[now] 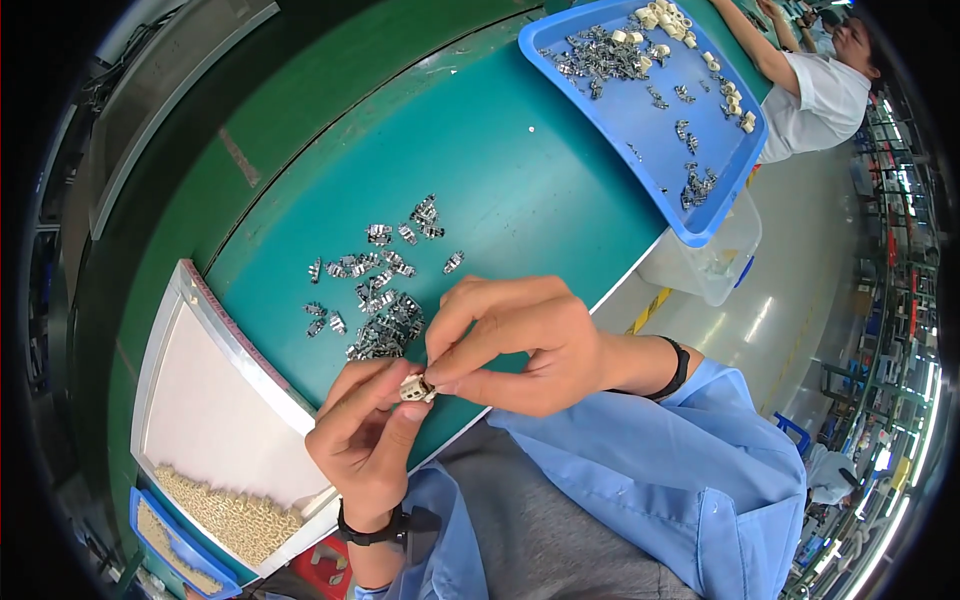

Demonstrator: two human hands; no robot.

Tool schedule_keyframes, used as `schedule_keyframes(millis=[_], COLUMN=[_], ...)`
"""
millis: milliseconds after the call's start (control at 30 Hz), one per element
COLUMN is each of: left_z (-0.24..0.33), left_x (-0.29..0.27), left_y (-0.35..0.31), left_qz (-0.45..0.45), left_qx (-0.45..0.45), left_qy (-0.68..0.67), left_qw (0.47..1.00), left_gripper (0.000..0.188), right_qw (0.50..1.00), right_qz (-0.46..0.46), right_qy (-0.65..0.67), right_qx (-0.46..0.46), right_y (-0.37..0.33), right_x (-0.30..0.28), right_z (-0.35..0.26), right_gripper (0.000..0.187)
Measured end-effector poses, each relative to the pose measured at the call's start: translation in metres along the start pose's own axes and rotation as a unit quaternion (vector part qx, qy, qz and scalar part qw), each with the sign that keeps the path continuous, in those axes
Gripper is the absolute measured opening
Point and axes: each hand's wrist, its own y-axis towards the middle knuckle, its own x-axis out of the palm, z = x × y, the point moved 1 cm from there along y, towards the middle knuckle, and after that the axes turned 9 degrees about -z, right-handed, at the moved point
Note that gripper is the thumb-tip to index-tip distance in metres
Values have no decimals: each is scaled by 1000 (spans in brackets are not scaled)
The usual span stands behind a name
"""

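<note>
My left hand pinches a small cream plastic housing with slots in its face, between thumb and fingers. From the right, my right hand brings thumb and fingertips together at the housing's edge. A dark bit shows between those fingertips, too small to make out. Just beyond my hands a pile of small shiny metal clips lies on the green table. More clips are scattered on its far side.
A blue tray at the far right holds metal clips and cream parts. At the left, a white-walled tray holds many small beige pieces, with a smaller blue tray beside it. A clear bin stands below the table; a co-worker is beyond.
</note>
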Motion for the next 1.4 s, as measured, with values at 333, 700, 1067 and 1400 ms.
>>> schedule_keyframes(millis=[333,700,1067,1400], left_z=[8,22,18,18], left_x=[16,21,18,18], left_y=[4,-4,-9,-11], left_qz=[14,39,27,0], left_qx=[-8,-41,-17,-15], left_qy=[-42,-78,-155,-154], left_qw=[999,995,987,988], left_gripper=[30,25,23,24], right_qw=[998,996,995,993], right_qz=[33,27,53,44], right_qy=[48,18,51,13], right_qx=[12,-81,-70,-113], right_y=[-8,-4,-4,-2], right_x=[-3,4,6,4], right_z=[-4,-11,-15,-18], right_gripper=[15,17,18,19])
